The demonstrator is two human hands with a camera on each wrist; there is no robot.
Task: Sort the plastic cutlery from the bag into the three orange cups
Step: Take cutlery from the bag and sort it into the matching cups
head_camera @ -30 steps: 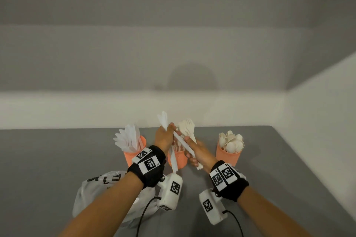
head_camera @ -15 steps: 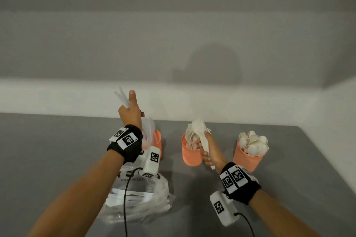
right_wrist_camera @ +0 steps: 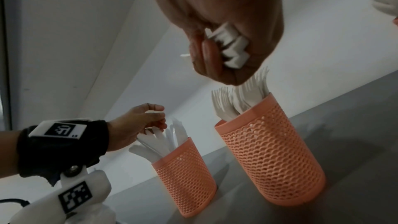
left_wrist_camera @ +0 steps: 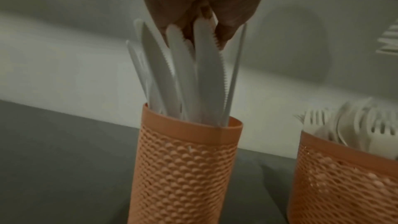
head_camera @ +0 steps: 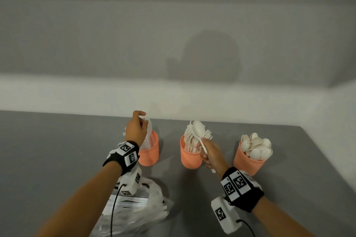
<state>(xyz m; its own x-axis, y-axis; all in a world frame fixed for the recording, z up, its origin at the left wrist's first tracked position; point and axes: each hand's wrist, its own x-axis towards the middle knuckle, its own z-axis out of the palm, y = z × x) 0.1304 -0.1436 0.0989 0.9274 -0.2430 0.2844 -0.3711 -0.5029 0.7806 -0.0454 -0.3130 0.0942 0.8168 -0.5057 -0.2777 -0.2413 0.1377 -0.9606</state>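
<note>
Three orange mesh cups stand in a row on the grey table. My left hand (head_camera: 136, 129) hovers over the left cup (head_camera: 149, 155), which holds white knives (left_wrist_camera: 172, 74), and its fingertips (left_wrist_camera: 224, 37) pinch the top of one knife (left_wrist_camera: 207, 60) standing in that cup. The middle cup (head_camera: 190, 159) is full of forks (right_wrist_camera: 224, 106). Just right of it, my right hand (head_camera: 211, 155) grips a small bundle of cutlery by the handles (right_wrist_camera: 233, 48), with a spoon bowl (head_camera: 198, 131) on top. The right cup (head_camera: 246, 163) holds spoons. The crumpled clear bag (head_camera: 138, 211) lies under my left forearm.
The grey table (head_camera: 48, 150) meets a pale wall at the back and on the right, close behind the cups. A cable runs from my left wrist camera over the bag.
My left hand came down from a raised position with a knife and now sits low over the knife cup. The right hand stays beside the fork cup with its bundle.
</note>
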